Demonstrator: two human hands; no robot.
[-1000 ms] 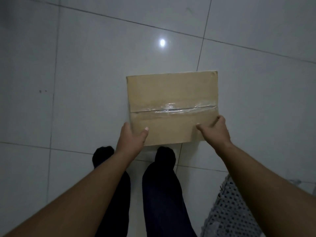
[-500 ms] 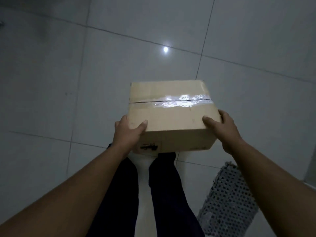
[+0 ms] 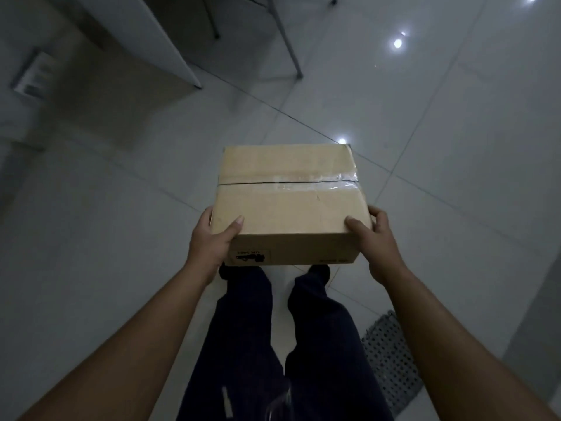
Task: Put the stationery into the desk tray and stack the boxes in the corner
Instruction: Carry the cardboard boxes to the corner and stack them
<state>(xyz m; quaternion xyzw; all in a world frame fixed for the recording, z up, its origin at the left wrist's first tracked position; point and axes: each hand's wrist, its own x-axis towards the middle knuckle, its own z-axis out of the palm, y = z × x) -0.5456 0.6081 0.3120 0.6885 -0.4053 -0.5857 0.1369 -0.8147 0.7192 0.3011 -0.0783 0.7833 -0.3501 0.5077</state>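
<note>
The box (image 3: 288, 205) is up off the floor (image 3: 91, 268), held by its two near corners. The left hand (image 3: 212, 241) and right hand (image 3: 375, 241) each grip one, thumbs (image 3: 235, 226) on top. It looks stiff, probably light.

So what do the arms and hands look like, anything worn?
Both forearms are bare to the picture's edge, no sleeves showing. The left hand and right hand have no gloves; no watch, bracelet or ring shows. Thumbnails look short and unpainted.
</note>
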